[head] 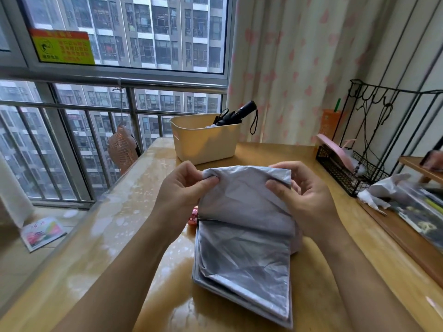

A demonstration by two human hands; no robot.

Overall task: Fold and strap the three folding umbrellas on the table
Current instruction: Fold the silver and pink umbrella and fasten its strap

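The grey umbrella is coloured a plain silver-grey, without pattern, and a sliver of pale pink is seen at its right edge. The black umbrella is set off against a cream-yellow bin. The surface is coloured honey-yellow and is dappled with pale whitish blotches on its left part. The curtain is cream, strewn with pink heart-like spots. The wire rack is black. The sticker is yellow-green, topped by a red band and printed with red characters. The small fan is copper-pink.
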